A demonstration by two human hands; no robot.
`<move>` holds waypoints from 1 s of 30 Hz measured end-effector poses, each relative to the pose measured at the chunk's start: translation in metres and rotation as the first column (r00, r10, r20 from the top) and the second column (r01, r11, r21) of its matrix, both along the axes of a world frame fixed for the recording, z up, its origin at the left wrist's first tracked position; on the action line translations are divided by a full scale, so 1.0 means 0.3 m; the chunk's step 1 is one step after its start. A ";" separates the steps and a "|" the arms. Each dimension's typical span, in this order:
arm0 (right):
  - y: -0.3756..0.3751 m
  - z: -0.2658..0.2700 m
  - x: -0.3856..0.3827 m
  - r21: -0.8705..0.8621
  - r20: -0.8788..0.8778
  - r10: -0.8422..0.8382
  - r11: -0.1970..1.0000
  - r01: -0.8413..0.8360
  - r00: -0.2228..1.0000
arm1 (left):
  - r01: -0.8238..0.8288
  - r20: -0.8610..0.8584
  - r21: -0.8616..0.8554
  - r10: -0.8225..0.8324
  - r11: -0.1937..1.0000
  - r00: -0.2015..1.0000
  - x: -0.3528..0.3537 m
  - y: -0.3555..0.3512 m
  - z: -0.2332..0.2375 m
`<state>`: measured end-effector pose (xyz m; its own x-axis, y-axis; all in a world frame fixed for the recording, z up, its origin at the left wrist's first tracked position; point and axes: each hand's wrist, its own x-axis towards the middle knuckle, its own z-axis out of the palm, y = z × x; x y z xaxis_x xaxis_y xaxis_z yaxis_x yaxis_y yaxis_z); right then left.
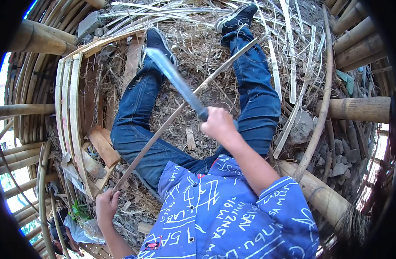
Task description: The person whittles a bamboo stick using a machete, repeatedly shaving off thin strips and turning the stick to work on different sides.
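Closest to the camera is the blue button-up shirt (224,220) with white lettering scrawled all over it. The person is sitting on the ground with legs spread, in blue jeans (135,103) and dark sneakers (240,18) with pale soles.

Left grip (106,209) is down at the lower left, fingers wrapped around the near end of a long thin bamboo strip (148,149). That strip runs diagonally up over the left thigh, across the gap between the legs, and its far end is up by the right shin. Right grip (219,124) is closed tight around the dark handle of a big knife (173,77), out between the knees, with the blade pointing up and left toward the left sneaker. Blade and strip cross around the middle of the view, but honestly I can't tell from this angle if they're touching.

The ground between the legs is littered with dry, curly shavings (198,41), and loose pale strips (291,56) lie beyond and to the right of the right leg. There's a slatted wooden crate (68,103) left of the left leg, a thick bamboo pole (360,110) over on the right, and grey rubble (338,168) just below that.
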<state>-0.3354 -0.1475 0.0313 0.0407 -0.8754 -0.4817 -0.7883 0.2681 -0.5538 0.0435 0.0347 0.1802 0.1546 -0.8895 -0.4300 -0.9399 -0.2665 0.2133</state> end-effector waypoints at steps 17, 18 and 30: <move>-0.026 -0.008 -0.002 -0.061 -0.013 0.020 0.998 -0.021 1.000 | -0.051 0.009 0.043 0.051 0.998 0.999 0.058 0.027 0.007; -0.042 -0.014 -0.033 -0.070 -0.051 -0.009 0.998 0.006 0.999 | -0.068 0.009 0.019 0.068 0.998 0.998 0.081 0.049 0.017; -0.039 0.009 -0.064 -0.035 -0.027 0.077 0.996 -0.077 0.997 | -0.056 -0.035 0.002 0.056 0.998 0.998 0.049 0.023 0.017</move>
